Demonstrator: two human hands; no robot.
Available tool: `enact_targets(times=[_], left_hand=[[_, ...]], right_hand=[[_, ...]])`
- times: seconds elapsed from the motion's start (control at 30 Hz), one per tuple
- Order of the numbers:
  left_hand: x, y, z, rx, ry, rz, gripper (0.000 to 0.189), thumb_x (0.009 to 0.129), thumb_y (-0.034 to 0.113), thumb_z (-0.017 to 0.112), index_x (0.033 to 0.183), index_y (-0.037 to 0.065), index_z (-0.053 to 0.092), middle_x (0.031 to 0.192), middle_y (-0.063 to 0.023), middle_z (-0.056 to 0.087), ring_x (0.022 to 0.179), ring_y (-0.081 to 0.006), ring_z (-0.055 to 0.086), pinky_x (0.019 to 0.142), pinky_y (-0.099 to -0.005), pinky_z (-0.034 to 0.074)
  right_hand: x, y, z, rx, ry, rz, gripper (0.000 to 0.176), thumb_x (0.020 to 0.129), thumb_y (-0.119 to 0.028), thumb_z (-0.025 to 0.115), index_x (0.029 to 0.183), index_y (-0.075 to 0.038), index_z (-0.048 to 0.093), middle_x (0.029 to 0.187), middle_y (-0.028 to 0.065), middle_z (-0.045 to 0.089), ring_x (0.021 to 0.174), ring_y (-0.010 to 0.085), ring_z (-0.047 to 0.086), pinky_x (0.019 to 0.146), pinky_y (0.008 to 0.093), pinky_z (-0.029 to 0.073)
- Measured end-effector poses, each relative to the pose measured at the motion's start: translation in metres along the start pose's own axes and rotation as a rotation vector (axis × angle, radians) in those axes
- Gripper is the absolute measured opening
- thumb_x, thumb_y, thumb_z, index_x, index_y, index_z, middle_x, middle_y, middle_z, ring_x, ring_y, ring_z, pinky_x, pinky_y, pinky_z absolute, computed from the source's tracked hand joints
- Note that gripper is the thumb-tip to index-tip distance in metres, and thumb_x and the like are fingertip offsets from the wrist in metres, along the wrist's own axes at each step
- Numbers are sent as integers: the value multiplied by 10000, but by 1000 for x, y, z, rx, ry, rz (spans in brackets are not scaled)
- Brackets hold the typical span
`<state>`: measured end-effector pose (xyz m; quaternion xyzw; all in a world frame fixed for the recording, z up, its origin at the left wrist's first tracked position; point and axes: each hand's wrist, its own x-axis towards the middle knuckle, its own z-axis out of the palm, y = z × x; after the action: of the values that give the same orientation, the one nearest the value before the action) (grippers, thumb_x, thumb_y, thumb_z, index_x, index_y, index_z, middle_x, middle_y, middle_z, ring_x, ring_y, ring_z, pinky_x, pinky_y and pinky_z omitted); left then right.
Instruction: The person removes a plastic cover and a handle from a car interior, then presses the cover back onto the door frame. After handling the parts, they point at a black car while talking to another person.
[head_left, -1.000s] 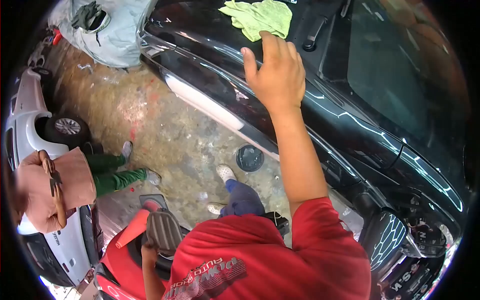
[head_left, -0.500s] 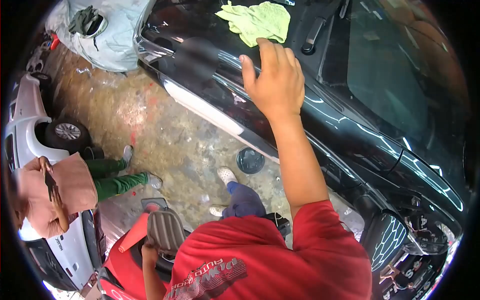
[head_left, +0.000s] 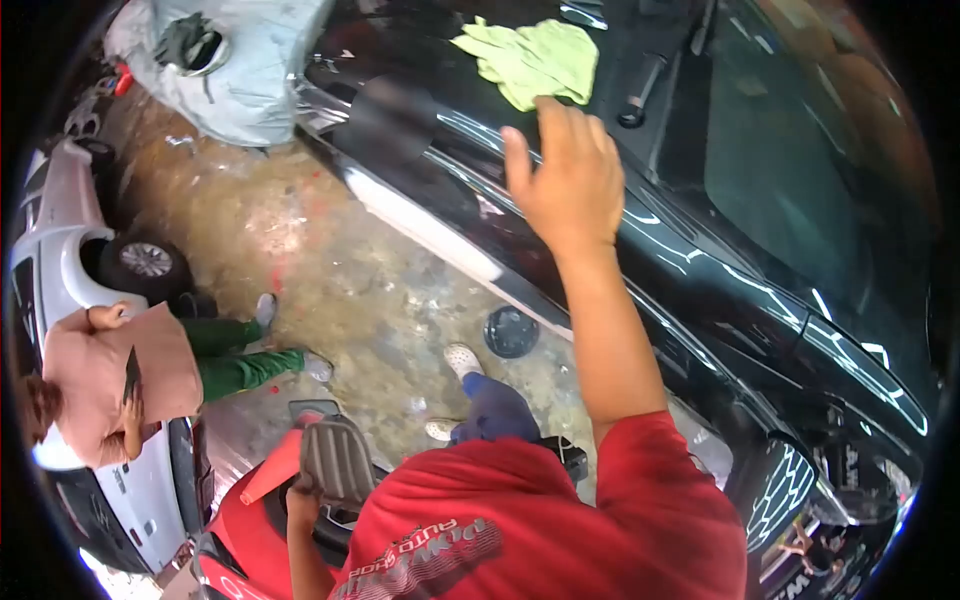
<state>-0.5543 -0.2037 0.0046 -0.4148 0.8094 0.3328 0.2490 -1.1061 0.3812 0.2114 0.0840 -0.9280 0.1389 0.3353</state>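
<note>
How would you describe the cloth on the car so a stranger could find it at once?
Start at the black car. On its bodywork, just beyond the right hand, lies a crumpled cloth. It alone is light green against the dark paint.

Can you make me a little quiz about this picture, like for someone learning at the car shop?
1. True or false: the green cloth lies on the black car.
2. The right hand is: A a fist, B open with fingers straight, C holding a hammer.
3. Fill in: the person beside the white car wears ____ trousers.
Key: 1 true; 2 B; 3 green.
</note>
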Motion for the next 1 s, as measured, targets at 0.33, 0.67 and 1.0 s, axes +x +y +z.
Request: enact_targets(times=[0.33,0.67,1.0], left_hand=[[-85,28,0,279,-17,-29,361,875,300,724,1134,56,783,1023,-268,772,1019,-469,743,902,-540,582],[-122,-22,5,205,9,-137,373,852,249,690,1170,92,802,1068,-261,782,1048,-449,753,938,-521,589],[-150,-30,14,180,69,-215,408,827,182,661,1187,77,821,1109,-253,787,1091,-435,756,973,-503,586]], right_hand=[[-38,21,9,24,-130,68,455,1133,-331,619,1443,1,649,1328,217,728,1226,380,689,1057,464,536],[-26,-5,6,16,-156,78,463,1150,-339,585,1474,-11,620,1359,249,711,1243,407,680,1053,480,532],[-23,15,24,33,-91,-8,471,1154,-350,571,1468,-2,617,1356,254,711,1232,416,681,1046,483,531]])
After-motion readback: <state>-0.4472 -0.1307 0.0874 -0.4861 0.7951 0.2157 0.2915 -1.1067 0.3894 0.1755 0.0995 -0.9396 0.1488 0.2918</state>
